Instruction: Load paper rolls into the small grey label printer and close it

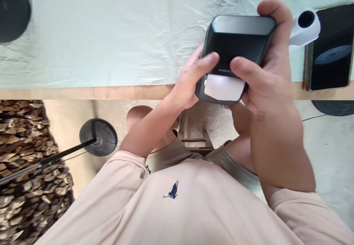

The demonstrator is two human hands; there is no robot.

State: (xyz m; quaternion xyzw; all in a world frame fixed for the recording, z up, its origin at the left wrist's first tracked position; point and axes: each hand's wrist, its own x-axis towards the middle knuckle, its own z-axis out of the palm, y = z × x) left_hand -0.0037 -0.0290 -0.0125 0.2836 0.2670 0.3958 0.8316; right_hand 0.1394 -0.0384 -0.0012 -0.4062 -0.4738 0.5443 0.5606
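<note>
Both hands held a small black label printer [235, 49] in the air, just above the near edge of the table [83, 92], right of centre in the view. The left hand [190, 81] gripped the printer's left side, its thumb lying across the dark top face. The right hand [265, 79] wrapped the right side, fingers curled round the far corner and the thumb pressed on the top next to the brand lettering. A white label strip [224, 87] showed at the printer's near end, just beside both thumbs.

The table was covered with a pale, creased cloth [96, 35]. At the far right a dark smartphone [329, 49] lay on the table, its near edge reaching the table's edge. Just left of the phone, partly hidden behind the right hand's fingers, sat a white cylindrical object with a dark opening [305, 25]. A round black object [12, 9] lay at the far left corner of the cloth.

Below the table edge the person's beige shirt [179, 208] filled the near part of the view. A black round stand base [98, 136] with a dark pole stood on the floor to the left, beside a patch of brown patterned flooring [24, 156].
</note>
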